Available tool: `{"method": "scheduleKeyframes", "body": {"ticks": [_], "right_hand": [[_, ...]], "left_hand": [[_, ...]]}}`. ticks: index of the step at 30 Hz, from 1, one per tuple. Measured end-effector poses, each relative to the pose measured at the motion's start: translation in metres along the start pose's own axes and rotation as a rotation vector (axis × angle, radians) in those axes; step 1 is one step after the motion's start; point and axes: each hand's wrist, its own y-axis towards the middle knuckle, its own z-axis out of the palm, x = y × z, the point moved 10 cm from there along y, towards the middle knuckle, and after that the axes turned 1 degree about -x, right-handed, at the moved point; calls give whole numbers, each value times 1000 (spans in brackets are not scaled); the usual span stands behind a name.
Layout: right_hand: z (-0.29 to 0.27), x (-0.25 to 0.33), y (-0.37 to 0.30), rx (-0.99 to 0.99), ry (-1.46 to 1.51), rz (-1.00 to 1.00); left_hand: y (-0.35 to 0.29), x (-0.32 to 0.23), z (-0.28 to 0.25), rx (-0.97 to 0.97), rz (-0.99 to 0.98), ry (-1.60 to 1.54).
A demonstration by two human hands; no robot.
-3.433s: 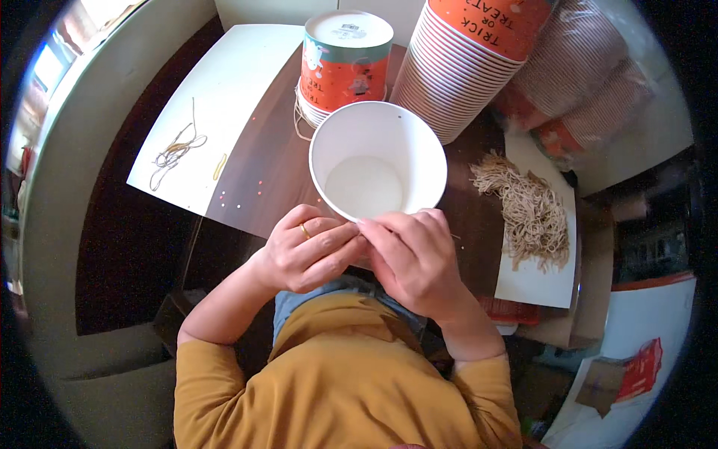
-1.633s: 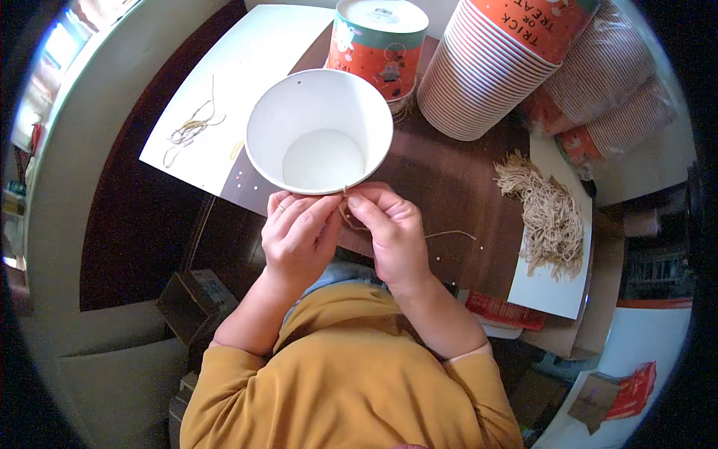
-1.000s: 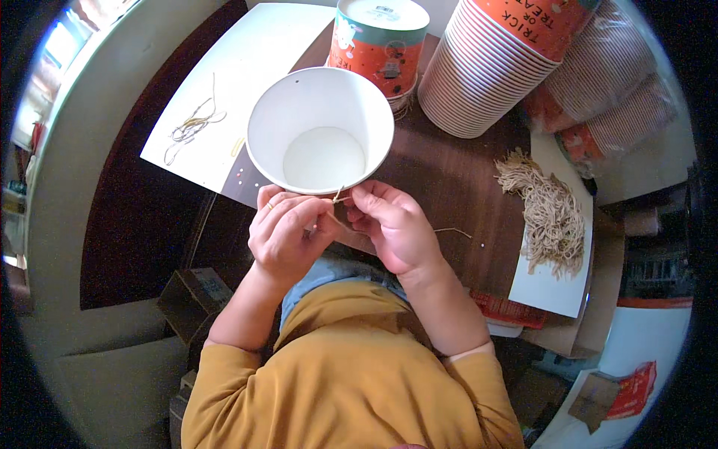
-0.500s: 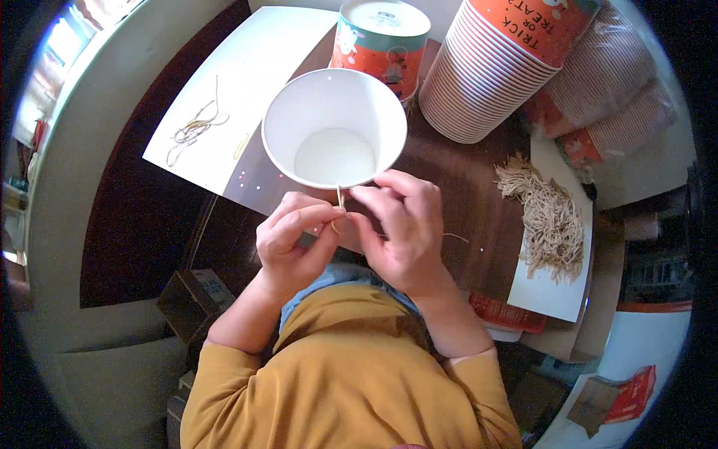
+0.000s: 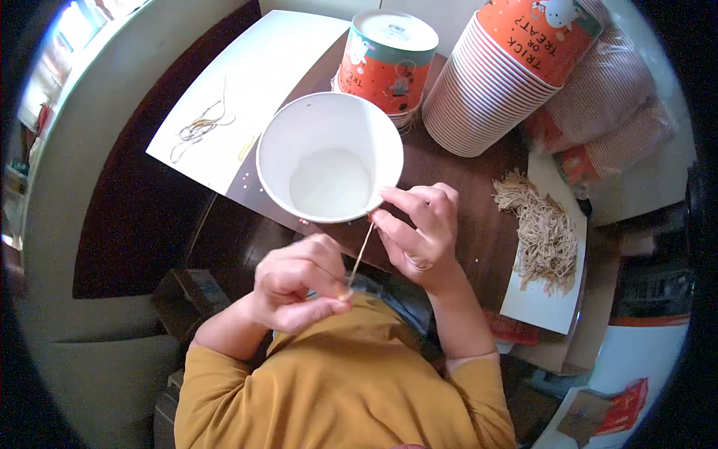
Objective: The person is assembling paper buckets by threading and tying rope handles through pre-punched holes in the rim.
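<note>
A large paper bucket (image 5: 329, 123), white inside, stands mouth up in front of me, tipped slightly toward me. A beige cord (image 5: 362, 254) runs taut from its near right rim down toward my body. My left hand (image 5: 299, 280) pinches the cord's lower end, below the bucket. With thumb and fingers at the rim, my right hand (image 5: 422, 236) grips the bucket where the cord comes out. How the cord is fixed there is hidden by those fingertips.
Behind stands an upturned orange and green bucket (image 5: 389, 71), beside a tall leaning stack of nested buckets (image 5: 486, 90). Plastic-wrapped buckets (image 5: 598, 97) lie at far right. A heap of cut beige cords (image 5: 546, 239) rests on white card, and tangled dark cord (image 5: 198, 131) on a white sheet (image 5: 254, 67).
My left hand has drawn the cord down toward my body, away from the rim. The bucket has shifted a little nearer, and my right hand stays at its rim.
</note>
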Motion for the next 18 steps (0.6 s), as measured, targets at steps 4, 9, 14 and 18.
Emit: {"method": "scheduleKeyframes", "body": {"ticks": [4,9,14,18], "right_hand": [[-8,14,8,-68,-34,-41],[1,17,1,-74,78,65],[0,30,-3,-112,126,20],[3,25,-1,-135,128,25]], "left_hand": [[8,-6,19,87,-11,-197],[10,-2,18,84,25,-220],[6,-8,19,102,30,-233],[-2,-13,35,170,14,-258]]}}
